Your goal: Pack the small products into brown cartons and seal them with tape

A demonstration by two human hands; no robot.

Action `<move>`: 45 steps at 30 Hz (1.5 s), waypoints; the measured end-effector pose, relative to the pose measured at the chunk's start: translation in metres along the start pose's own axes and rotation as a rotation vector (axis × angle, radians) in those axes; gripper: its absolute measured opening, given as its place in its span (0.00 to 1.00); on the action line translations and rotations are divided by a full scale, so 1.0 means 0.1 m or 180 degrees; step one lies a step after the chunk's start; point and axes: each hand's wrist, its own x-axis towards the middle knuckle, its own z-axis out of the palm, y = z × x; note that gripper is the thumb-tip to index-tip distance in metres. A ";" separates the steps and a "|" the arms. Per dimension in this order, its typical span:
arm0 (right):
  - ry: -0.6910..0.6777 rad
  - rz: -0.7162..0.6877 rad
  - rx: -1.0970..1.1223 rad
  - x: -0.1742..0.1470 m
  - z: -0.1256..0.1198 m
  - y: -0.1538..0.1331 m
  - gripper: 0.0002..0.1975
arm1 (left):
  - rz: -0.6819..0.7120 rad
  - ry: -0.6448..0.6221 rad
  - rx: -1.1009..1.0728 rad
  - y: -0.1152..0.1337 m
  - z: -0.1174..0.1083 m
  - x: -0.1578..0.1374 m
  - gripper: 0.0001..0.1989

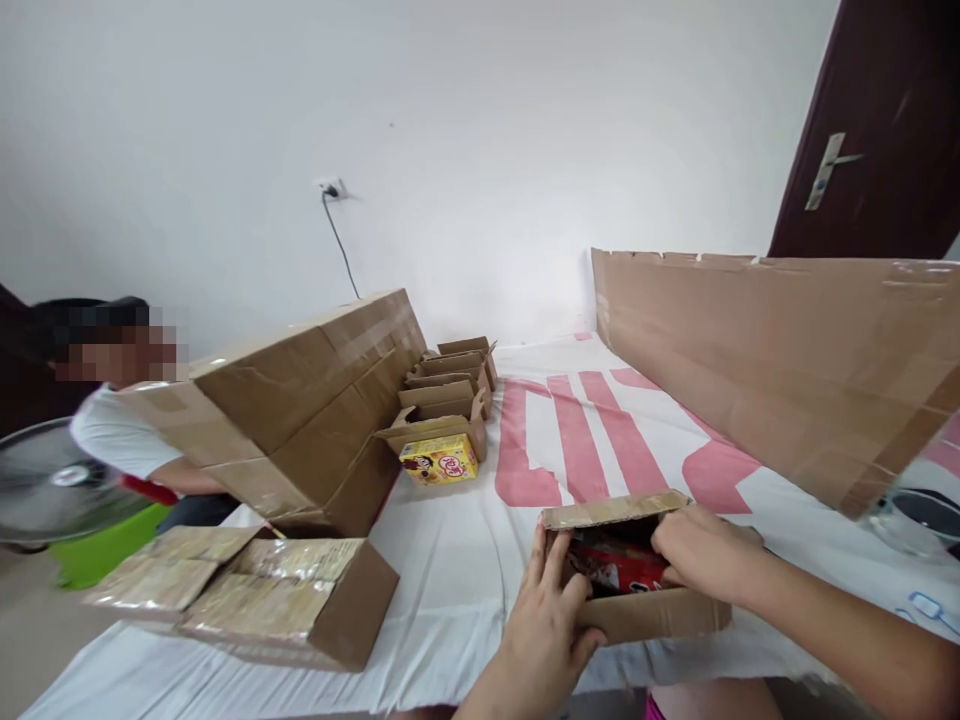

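Observation:
A small cardboard box (pixel 652 618) lies in front of me with its top side open. Inside it, a red printed package (pixel 622 570) shows in part. My left hand (pixel 546 612) grips the box's left end, fingers along the side and thumb near the front wall. My right hand (pixel 709 555) is closed at the right end, its curled fingertips reaching into the opening by the red package. What those fingers pinch, if anything, is hidden. Further back, a yellow printed snack box (pixel 440 460) leans by a row of open cardboard boxes (pixel 442 405).
Two closed cardboard boxes (pixel 285 590) sit at the table's front left. A long cardboard partition (pixel 315 400) stands behind them, and another cardboard panel (pixel 765 350) rises at right. Beyond the left edge are a person (pixel 112 430) and a fan (pixel 64 480). White cloth (pixel 442 540) covers the table.

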 end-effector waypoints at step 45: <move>0.0195 0.0674 0.3188 0.35 0.73 0.39 0.26 | -0.1137 0.0663 -0.1561 -0.66 0.62 1.06 0.20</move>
